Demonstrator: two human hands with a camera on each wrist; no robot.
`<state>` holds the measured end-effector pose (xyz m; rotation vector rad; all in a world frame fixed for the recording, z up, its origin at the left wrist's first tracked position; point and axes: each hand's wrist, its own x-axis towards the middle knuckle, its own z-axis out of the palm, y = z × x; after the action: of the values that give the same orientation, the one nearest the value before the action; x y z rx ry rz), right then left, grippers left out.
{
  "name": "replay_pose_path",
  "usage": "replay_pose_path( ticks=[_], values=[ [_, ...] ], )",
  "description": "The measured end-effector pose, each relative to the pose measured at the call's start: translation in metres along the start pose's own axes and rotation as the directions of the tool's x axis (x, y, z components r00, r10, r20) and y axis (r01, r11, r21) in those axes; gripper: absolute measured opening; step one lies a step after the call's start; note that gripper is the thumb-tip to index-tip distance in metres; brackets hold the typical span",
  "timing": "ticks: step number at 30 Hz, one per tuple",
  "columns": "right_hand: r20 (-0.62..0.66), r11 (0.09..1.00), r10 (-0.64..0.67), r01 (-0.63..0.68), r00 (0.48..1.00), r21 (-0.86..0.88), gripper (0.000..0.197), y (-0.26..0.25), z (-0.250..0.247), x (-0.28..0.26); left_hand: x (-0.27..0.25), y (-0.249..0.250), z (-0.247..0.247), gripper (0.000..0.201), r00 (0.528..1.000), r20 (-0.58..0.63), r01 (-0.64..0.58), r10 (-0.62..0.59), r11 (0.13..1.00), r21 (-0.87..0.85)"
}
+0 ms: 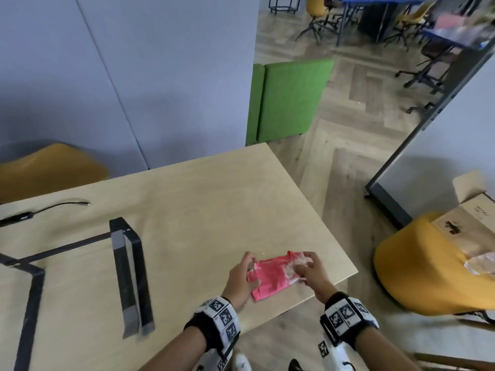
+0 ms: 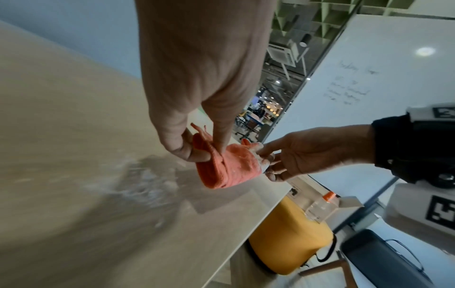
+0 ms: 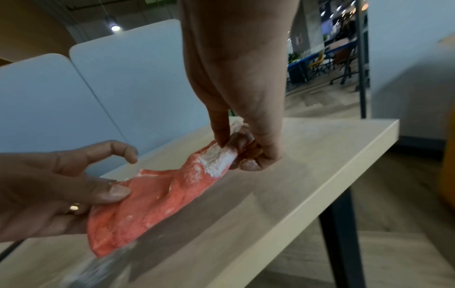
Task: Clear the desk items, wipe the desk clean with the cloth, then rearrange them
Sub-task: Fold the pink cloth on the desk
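The left hand (image 1: 242, 277) pinches the left end of a pink terry cloth streaked with white residue (image 1: 270, 277), thumb and fingers curled round its edge; in the left wrist view the fingers (image 2: 222, 136) press down into a fold of the fabric. The right hand (image 1: 312, 271) grips the cloth's right end, its fingertips (image 3: 248, 164) closed on the bunched, white-smeared part, so the cloth hangs stretched between the two hands, sagging in the middle with its lower edge on or just above the surface. Both wrists wear black bands with white marker-printed blocks (image 1: 223, 319).

The cloth sits at the near right corner of a pale wooden desk top (image 1: 201, 204), close to its right edge. A faint whitish smear (image 2: 145, 181) lies on the wood just left of the cloth. Farther left on the desk stand dark metal frame pieces (image 1: 130, 274), and at the far left a thin black cable with a plug (image 1: 40, 211).

Right of the desk, well apart, a mustard-yellow upholstered chair (image 1: 417, 269) carries a brown cardboard box (image 1: 466, 223) and a clear plastic bottle with an orange cap (image 2: 322, 206). Beyond the desk's far corner stands a green fabric panel (image 1: 289, 100)
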<state>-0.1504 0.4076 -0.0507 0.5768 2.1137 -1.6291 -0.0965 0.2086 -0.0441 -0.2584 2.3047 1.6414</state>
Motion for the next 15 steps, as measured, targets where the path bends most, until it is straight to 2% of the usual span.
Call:
replay_pose_path(
  ticks=[2, 7, 9, 10, 12, 14, 15],
  values=[
    [-0.065, 1.000, -0.007, 0.005, 0.998, -0.031, 0.042, 0.000, -0.025, 0.007, 0.014, 0.010, 0.021, 0.029, 0.998, 0.035, -0.063, 0.059, 0.992, 0.111],
    [-0.199, 0.998, 0.005, -0.018, 0.980, -0.063, 0.045, -0.001, -0.071, 0.022, 0.048, 0.028, 0.068, 0.032, 0.997, 0.041, -0.065, 0.060, 0.987, 0.144],
    [-0.225, 0.988, 0.005, -0.040, 0.974, -0.152, 0.055, -0.003, -0.075, 0.025, 0.052, 0.037, 0.076, 0.017, 0.992, 0.100, -0.099, 0.075, 0.962, 0.253],
    [-0.231, 0.965, 0.006, -0.066, 0.973, -0.255, 0.062, -0.002, -0.076, 0.025, 0.053, 0.040, 0.079, 0.014, 0.989, 0.129, -0.108, 0.067, 0.930, 0.352],
    [-0.243, 0.861, -0.023, -0.104, 0.970, -0.497, 0.071, 0.001, -0.072, 0.022, 0.051, 0.038, 0.081, 0.034, 0.985, 0.169, -0.132, 0.045, 0.826, 0.547],
    [-0.220, 0.757, -0.153, -0.029, 0.964, -0.653, 0.068, 0.005, -0.067, 0.015, 0.047, 0.035, 0.082, 0.043, 0.960, 0.254, -0.257, 0.117, 0.723, 0.641],
    [-0.184, 0.703, -0.236, 0.037, 0.954, -0.710, 0.065, 0.007, -0.064, 0.012, 0.045, 0.033, 0.083, 0.047, 0.931, 0.331, -0.346, 0.151, 0.652, 0.675]
  ],
)
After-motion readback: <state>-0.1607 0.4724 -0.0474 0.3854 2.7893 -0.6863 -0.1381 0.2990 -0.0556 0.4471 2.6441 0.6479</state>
